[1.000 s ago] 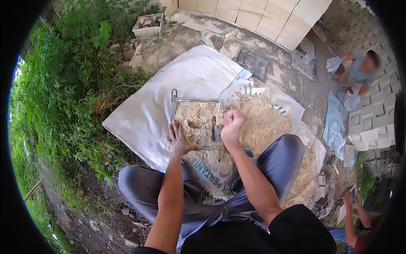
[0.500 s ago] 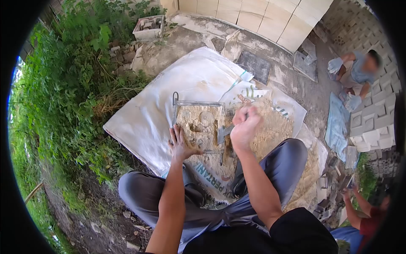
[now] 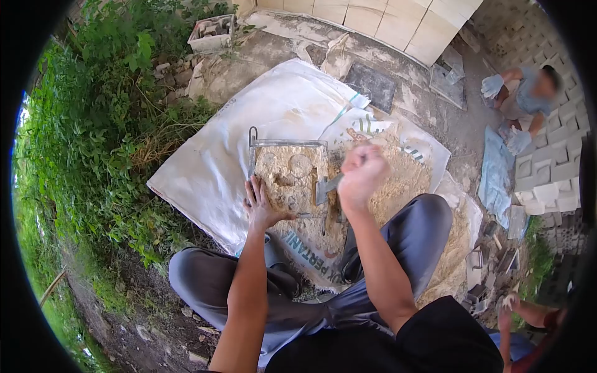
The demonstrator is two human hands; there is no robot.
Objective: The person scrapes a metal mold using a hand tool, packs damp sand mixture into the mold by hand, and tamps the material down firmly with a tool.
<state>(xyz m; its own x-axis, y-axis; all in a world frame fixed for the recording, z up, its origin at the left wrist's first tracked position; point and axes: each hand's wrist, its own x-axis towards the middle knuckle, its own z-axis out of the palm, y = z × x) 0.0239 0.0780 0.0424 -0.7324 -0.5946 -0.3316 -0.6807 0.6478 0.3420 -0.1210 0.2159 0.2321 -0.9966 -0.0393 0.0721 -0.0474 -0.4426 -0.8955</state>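
Note:
A rectangular metal frame [image 3: 289, 143] lies on the white sack, filled with pale, sandy material [image 3: 298, 186] that has round and hollow shapes pressed into it. My left hand [image 3: 260, 206] rests on the frame's lower left corner, its fingers spread. My right hand [image 3: 362, 177], blurred by motion, is closed around the handle of a flat-headed grey metal tool [image 3: 321, 191]. The tool's head is over the right side of the frame. Most of the handle is hidden in my fist, so its exact kind cannot be made out.
Loose sandy material [image 3: 404, 186] is spread on the white sack [image 3: 211, 155] to the right. A dark flat slab [image 3: 371, 86] lies beyond it. Two other people are at the right, one wearing gloves [image 3: 492, 86], near stacked pale blocks [image 3: 550, 171]. Green plants [image 3: 106, 143] grow at the left.
My right hand and the tool have shifted slightly upward. My left hand keeps its place on the frame. The whole view has moved a little, and the lower-right person's arms have moved.

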